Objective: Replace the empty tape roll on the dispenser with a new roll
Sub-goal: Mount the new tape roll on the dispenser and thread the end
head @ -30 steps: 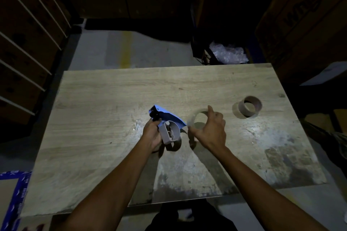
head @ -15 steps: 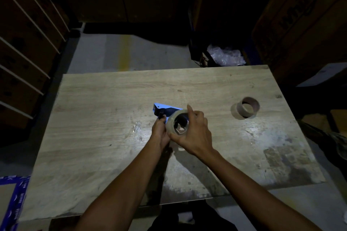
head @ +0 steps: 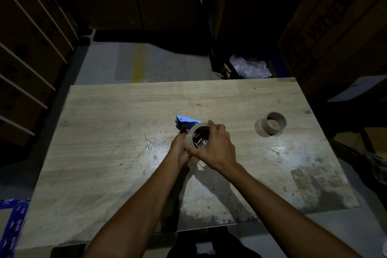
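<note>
Left hand: we are closing our left hand (head: 180, 148) around the lower part of the blue tape dispenser (head: 187, 123), fingers wrapped around it from the left; the handle itself is hidden under the hand.
Right hand: we are gripping the new clear tape roll (head: 196, 135) with our right hand (head: 215, 146), thumb pressed on its near rim and the fingers (head: 217, 126) curled over its far rim, so the hand is pinching the roll across its width.
New roll: it is sitting over the dispenser's hub, whose pale spokes are showing through the roll's open centre; we cannot tell whether it is fully seated.
Dispenser: it is being held just above the middle of the wooden table (head: 109, 153), its blue plate poking out beyond the roll on the far left side.
Empty roll: the brown cardboard core (head: 273, 123) is lying on the table well apart to the right, its opening tilted toward us, nothing touching it.
Table surface: a small crumpled scrap of clear tape (head: 151, 145) is lying just left of our hands; the right near part of the top is looking worn and stained.
Surroundings: stacked cardboard boxes (head: 335, 23) are standing in the dark on the far right, and a bag of clear plastic wrap (head: 249, 67) is lying beyond the table's far edge.
</note>
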